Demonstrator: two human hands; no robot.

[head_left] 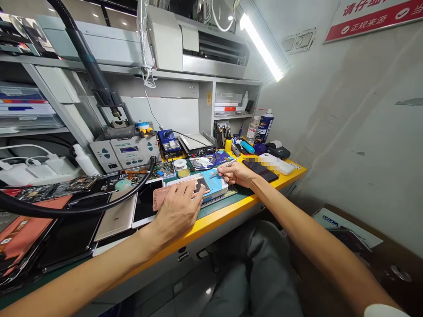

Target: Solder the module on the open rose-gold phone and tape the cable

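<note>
A pink phone point(160, 198) lies across a blue and white box point(216, 187) near the bench's front edge. Dark and coppery inner parts show at its right end. My left hand point(180, 204) presses over the phone, fingers curled on its top and thumb along the near side, holding it down; much of the phone is hidden beneath. Over the right part of the box, my right hand point(238, 174) pinches a slim metal tool point(228, 164), perhaps tweezers. Its tip points left toward the phone's open end, and I cannot tell whether it touches anything.
Left of the box lie a gold phone point(117, 215) and several other phones, crossed by a thick black hose point(99, 211). Behind stand a hot-air station point(132, 152), a solder spool point(180, 164) and a circuit board point(161, 171). A black phone point(261, 169) and spray can point(264, 125) are at right.
</note>
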